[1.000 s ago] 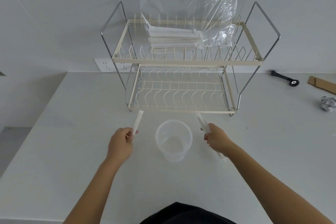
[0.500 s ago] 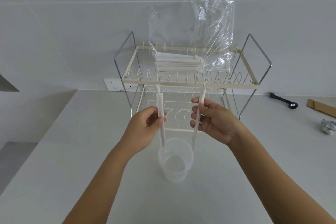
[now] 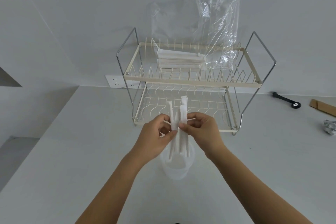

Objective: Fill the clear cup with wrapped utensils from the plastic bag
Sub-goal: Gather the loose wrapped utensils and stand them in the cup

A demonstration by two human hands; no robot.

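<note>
A clear cup [image 3: 177, 166] stands on the white counter [image 3: 72, 160], the lower ends of two paper-wrapped utensils [image 3: 182, 114] dipping into it. They stand nearly upright, tops spread slightly apart. The left hand [image 3: 154, 138] and right hand [image 3: 203, 132] meet above the rim, fingertips pinching a wrapper each, forearms angled inward. Behind, the plastic bag [image 3: 218, 29] with more wrapped utensils [image 3: 180, 59] lies on the dish rack [image 3: 192, 81]'s upper tier.
</note>
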